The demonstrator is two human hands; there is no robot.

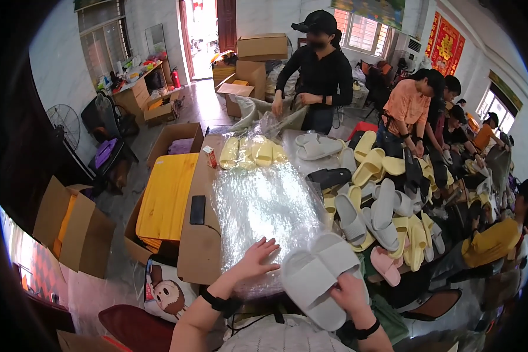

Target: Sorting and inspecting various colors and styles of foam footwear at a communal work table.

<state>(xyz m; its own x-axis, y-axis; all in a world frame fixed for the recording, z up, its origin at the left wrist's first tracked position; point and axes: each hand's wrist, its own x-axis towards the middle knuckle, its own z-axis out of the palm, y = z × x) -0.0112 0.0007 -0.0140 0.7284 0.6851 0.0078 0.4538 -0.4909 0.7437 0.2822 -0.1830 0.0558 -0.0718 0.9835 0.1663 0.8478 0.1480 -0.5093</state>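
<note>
My right hand (351, 293) grips a pair of light grey slide slippers (317, 267), held tilted over the near right edge of the table. The slippers lie close together, side by side. My left hand (258, 259) has its fingers spread, palm down, over the near end of a stack of shiny clear plastic bags (264, 199). Whether it touches the plastic I cannot tell. At the far end of the bags lie pale yellow slippers (264, 151), near clear plastic close to a co-worker's hands.
A heap of grey, yellow and black slippers (384, 205) covers the table's right side, with a pink slipper (385, 264) at its near edge. A black phone (198, 210) rests on cardboard at left. Beyond it stands a carton of yellow packets (167, 193). Several people work opposite and at right.
</note>
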